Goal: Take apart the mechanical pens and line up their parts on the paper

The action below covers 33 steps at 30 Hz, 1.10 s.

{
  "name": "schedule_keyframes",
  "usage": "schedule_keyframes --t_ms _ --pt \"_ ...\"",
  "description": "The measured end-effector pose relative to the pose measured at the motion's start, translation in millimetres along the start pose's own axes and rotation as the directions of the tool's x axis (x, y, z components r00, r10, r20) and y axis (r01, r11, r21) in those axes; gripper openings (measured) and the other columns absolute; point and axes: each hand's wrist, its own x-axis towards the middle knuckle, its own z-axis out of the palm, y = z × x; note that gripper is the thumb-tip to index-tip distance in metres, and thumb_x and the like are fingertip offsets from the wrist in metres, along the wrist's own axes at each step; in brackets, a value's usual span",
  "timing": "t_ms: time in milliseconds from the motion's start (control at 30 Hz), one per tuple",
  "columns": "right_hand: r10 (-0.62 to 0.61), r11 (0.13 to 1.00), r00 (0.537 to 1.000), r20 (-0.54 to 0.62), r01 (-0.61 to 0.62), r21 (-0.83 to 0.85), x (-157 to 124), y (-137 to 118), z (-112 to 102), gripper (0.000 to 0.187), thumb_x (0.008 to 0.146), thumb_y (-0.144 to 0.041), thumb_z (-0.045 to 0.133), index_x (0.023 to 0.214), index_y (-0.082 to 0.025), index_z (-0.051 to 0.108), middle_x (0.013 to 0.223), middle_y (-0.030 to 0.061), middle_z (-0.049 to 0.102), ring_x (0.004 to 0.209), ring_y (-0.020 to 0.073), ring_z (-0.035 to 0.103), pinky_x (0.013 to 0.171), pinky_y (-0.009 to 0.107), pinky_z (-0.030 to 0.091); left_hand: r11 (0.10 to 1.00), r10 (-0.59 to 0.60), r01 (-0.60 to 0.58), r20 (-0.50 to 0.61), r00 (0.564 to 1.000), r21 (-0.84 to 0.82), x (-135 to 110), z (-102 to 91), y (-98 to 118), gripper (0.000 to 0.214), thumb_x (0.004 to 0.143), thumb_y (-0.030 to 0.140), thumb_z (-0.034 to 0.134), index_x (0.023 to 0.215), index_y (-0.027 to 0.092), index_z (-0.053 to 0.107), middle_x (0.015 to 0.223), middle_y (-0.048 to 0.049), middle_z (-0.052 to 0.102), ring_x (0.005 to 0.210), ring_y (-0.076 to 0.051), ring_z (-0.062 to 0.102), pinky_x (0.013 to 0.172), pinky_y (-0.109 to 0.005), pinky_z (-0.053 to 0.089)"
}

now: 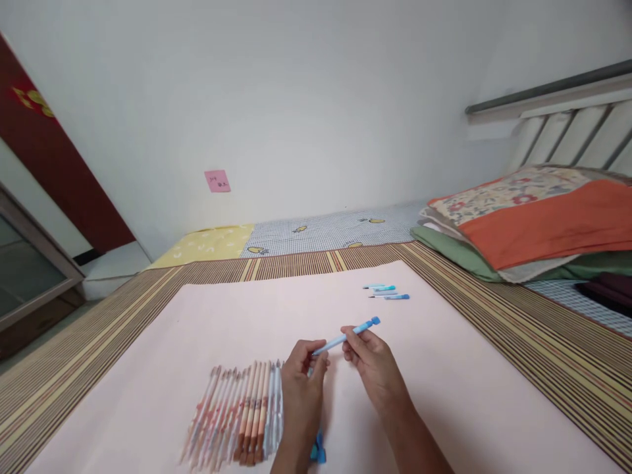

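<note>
A light blue pen (340,340) with a darker blue knob at its upper end is held slantwise above the pink sheet (232,316). Its lower left end is pinched by my left hand (303,378). Closer to the blue knob, the fingers of my right hand (372,362) are closed round the barrel. Below and left of my hands lies a row of several pens (237,415), pinkish, peach-and-brown and pale blue. My left wrist partly hides the blue ones, whose blue ends (320,449) peek out beside it.
Slim pen pieces (388,293), some with blue ends, lie at the sheet's far right. A striped mat (494,316) lies underneath. Folded bedding (533,217) is piled at the right, below a radiator (577,135). A pink note (218,181) sticks to the wall.
</note>
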Motion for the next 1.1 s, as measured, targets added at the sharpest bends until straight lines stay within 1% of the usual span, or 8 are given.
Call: schedule_keyframes --t_ms 133,267,367,567,800,967,1033,1100 --pt "-0.007 1.000 1.000 0.019 0.007 -0.003 -0.8 0.8 0.7 0.044 0.064 -0.055 0.085 0.084 -0.016 0.077 0.068 0.0024 0.061 0.064 0.0154 0.054 0.063 0.031 0.045 0.996 0.086 -0.086 -0.017 0.996 0.012 -3.9 2.6 3.6 0.011 0.076 0.019 0.077 0.085 0.024 0.078 0.080 -0.0053 0.068 0.075 -0.021 0.058 0.070 -0.027 0.045" --pt "-0.049 0.998 0.998 0.046 0.051 -0.049 -1.2 -2.3 -1.0 0.044 0.065 -0.058 0.084 0.079 -0.016 0.076 0.063 0.0019 0.059 0.063 0.0159 0.052 0.062 0.031 0.042 0.995 0.085 -0.086 -0.022 0.996 -0.050 -6.9 5.3 2.9 0.009 0.074 0.019 0.079 0.081 0.024 0.079 0.074 -0.0048 0.066 0.068 -0.020 0.055 0.066 -0.026 0.042" --pt "-0.103 0.990 0.993 0.053 0.107 -0.091 -0.1 -4.3 -3.7 0.043 0.066 -0.058 0.083 0.075 -0.017 0.075 0.060 0.0006 0.056 0.061 0.0150 0.048 0.060 0.030 0.039 0.999 0.034 -0.035 0.020 0.999 0.038 -8.7 6.8 2.3 0.005 0.080 0.026 0.075 0.083 0.023 0.078 0.063 -0.0016 0.062 0.057 -0.017 0.052 0.059 -0.026 0.038" --pt "-0.127 0.985 0.989 0.077 0.135 -0.110 2.8 -1.9 -7.1 0.043 0.065 -0.059 0.083 0.075 -0.017 0.076 0.057 -0.0004 0.053 0.058 0.0148 0.046 0.057 0.031 0.035 0.993 -0.116 0.116 0.088 0.989 0.001 -7.1 7.1 4.3 0.029 0.083 0.046 0.070 0.073 0.019 0.069 0.052 0.0041 0.047 0.047 -0.012 0.039 0.048 -0.024 0.029" --pt "-0.170 0.961 0.978 0.119 0.191 -0.200 0.6 -3.2 -7.4 0.040 0.072 -0.056 0.080 0.079 -0.017 0.077 0.060 0.0006 0.056 0.060 0.0154 0.047 0.061 0.031 0.038 0.981 -0.189 0.193 0.114 0.975 -0.020 -3.3 5.3 -8.1 0.051 0.085 0.067 0.056 0.070 0.019 0.062 0.045 0.0069 0.036 0.043 -0.010 0.029 0.044 -0.023 0.022" --pt "-0.162 0.954 0.965 0.206 0.206 -0.216 3.5 2.7 -13.5 0.039 0.077 -0.054 0.076 0.087 -0.017 0.079 0.063 0.0003 0.055 0.063 0.0156 0.046 0.063 0.031 0.037 0.921 -0.355 0.379 0.203 0.912 -0.093 0.7 4.9 -10.3 0.063 0.081 0.076 0.052 0.052 0.020 0.053 0.036 0.0070 0.029 0.033 -0.008 0.023 0.040 -0.025 0.015" --pt "-0.142 0.959 0.967 0.212 0.188 -0.213 4.6 5.2 -15.7 0.039 0.078 -0.054 0.075 0.090 -0.017 0.079 0.062 -0.0004 0.053 0.063 0.0153 0.045 0.062 0.030 0.035 0.905 -0.360 0.401 0.250 0.899 -0.138 2.5 3.0 -8.1 0.059 0.081 0.072 0.056 0.055 0.019 0.056 0.037 0.0059 0.035 0.034 -0.008 0.027 0.040 -0.025 0.017" --pt "-0.124 0.965 0.974 0.188 0.163 -0.204 5.1 6.3 -16.6 0.040 0.077 -0.055 0.076 0.090 -0.017 0.079 0.061 -0.0013 0.051 0.061 0.0146 0.043 0.060 0.030 0.033 0.919 -0.286 0.338 0.246 0.926 -0.204 4.1 0.2 -5.7 0.046 0.078 0.062 0.068 0.070 0.017 0.064 0.045 0.0048 0.048 0.039 -0.008 0.036 0.043 -0.022 0.023"
